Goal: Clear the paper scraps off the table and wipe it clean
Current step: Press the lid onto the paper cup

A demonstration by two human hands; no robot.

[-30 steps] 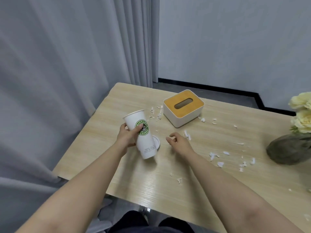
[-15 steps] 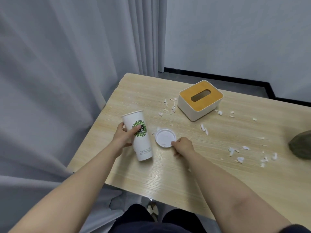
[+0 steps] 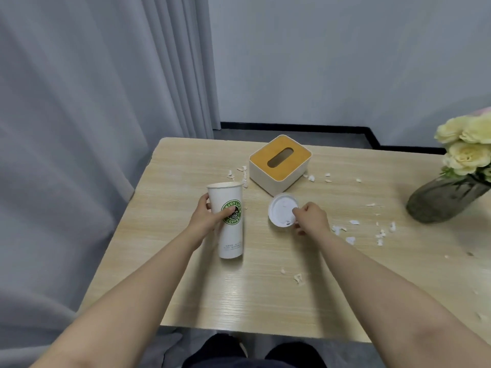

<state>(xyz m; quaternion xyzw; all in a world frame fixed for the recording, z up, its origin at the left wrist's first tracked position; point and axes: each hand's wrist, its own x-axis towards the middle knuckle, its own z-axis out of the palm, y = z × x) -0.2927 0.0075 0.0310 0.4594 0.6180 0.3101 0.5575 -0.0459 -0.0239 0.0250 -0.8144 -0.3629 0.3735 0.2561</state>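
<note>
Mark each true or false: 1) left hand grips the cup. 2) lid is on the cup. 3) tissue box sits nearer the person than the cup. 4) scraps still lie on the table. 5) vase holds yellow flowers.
1) True: the left hand grips the cup.
2) False: the lid is off the open cup, at the right hand, whose fingers pinch its edge.
3) False: the tissue box is farther away, behind the cup.
4) True: scraps lie scattered on the table.
5) True: the vase holds yellow flowers.
</note>
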